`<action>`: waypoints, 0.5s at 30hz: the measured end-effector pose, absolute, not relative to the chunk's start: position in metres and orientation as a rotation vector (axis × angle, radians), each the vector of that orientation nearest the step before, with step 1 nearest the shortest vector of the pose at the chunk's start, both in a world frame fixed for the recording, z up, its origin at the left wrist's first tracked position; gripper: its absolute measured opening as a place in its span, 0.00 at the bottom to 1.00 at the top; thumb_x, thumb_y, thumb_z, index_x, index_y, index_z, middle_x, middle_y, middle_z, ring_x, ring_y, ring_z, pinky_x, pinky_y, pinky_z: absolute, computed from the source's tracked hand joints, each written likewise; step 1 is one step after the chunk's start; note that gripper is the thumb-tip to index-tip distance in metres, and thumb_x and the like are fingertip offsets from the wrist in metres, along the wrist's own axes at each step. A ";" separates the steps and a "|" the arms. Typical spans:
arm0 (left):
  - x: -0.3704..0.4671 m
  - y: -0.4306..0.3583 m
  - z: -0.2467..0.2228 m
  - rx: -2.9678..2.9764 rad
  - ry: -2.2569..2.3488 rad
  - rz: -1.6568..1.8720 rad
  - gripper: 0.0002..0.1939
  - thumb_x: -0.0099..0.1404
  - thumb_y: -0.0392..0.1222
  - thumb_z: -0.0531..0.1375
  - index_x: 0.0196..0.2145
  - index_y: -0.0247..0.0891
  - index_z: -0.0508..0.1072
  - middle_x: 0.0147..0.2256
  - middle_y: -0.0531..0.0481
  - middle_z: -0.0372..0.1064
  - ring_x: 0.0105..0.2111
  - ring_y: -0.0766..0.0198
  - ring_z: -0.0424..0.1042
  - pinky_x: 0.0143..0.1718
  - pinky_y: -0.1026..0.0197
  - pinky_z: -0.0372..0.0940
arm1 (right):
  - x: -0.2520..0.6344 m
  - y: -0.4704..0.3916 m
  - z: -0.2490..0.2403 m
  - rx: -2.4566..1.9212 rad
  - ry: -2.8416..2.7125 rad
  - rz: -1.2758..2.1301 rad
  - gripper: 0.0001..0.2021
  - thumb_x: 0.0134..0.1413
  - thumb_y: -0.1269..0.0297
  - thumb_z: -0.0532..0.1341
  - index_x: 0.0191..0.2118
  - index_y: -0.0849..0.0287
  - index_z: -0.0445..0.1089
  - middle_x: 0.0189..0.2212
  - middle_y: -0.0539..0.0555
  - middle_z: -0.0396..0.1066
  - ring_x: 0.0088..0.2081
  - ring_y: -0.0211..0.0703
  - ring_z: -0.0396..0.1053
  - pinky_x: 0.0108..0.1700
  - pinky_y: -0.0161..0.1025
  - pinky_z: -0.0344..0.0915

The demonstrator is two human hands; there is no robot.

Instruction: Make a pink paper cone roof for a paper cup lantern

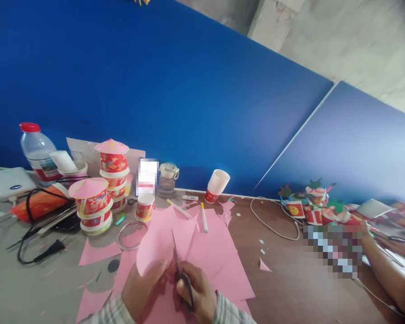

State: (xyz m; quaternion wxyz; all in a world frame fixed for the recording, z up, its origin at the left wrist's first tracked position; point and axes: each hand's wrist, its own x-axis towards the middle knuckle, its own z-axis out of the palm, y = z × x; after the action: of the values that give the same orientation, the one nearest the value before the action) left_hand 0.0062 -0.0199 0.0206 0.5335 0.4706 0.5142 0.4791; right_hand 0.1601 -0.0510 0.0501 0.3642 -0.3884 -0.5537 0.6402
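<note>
My left hand [143, 288] grips a sheet of pink paper [157, 236] with a curved cut edge, raised above the table. In my right hand [199, 288] is a pair of scissors [188, 283] with dark handles, its blades pointing up and away at the paper. Whether the blades are parted I cannot tell. More pink paper [219, 256] lies flat underneath, with a green-and-yellow marker [204, 218] on it. Pink offcuts [97, 252] are to the left, near a roll of tape [132, 235].
Red paper-cup towers with pink cone tops [89, 193] stand at the left, near a bottle [38, 150] and a black plug cable [50, 249]. A glass jar [168, 182] and stacked cups [218, 184] are at the back. Another person's arm [386, 270] is at the right.
</note>
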 end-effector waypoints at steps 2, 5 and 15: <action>0.006 -0.021 0.020 1.134 1.237 1.158 0.18 0.37 0.61 0.61 0.11 0.43 0.68 0.11 0.57 0.65 0.15 0.63 0.64 0.17 0.61 0.62 | 0.160 -0.052 0.049 -0.999 -1.432 1.647 0.23 0.44 0.43 0.58 0.38 0.60 0.67 0.14 0.46 0.63 0.15 0.33 0.57 0.20 0.29 0.53; 0.006 -0.022 0.019 1.140 1.248 1.165 0.17 0.38 0.60 0.61 0.12 0.43 0.68 0.11 0.57 0.66 0.15 0.62 0.65 0.17 0.61 0.62 | 0.160 -0.052 0.048 -1.001 -1.444 1.645 0.23 0.45 0.44 0.58 0.38 0.60 0.66 0.14 0.46 0.63 0.16 0.33 0.57 0.21 0.29 0.54; 0.006 -0.023 0.019 1.141 1.228 1.133 0.17 0.39 0.59 0.60 0.11 0.42 0.67 0.11 0.57 0.64 0.15 0.64 0.63 0.18 0.62 0.62 | 0.162 -0.052 0.043 -0.988 -1.464 1.606 0.22 0.47 0.45 0.57 0.39 0.60 0.66 0.15 0.46 0.64 0.15 0.33 0.57 0.20 0.28 0.53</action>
State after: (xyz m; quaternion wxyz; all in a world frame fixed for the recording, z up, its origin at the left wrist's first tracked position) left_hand 0.0060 -0.0228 0.0193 0.5305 0.4780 0.5146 0.4746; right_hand 0.1616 -0.0516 0.0426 0.3683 -0.3849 -0.5702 0.6254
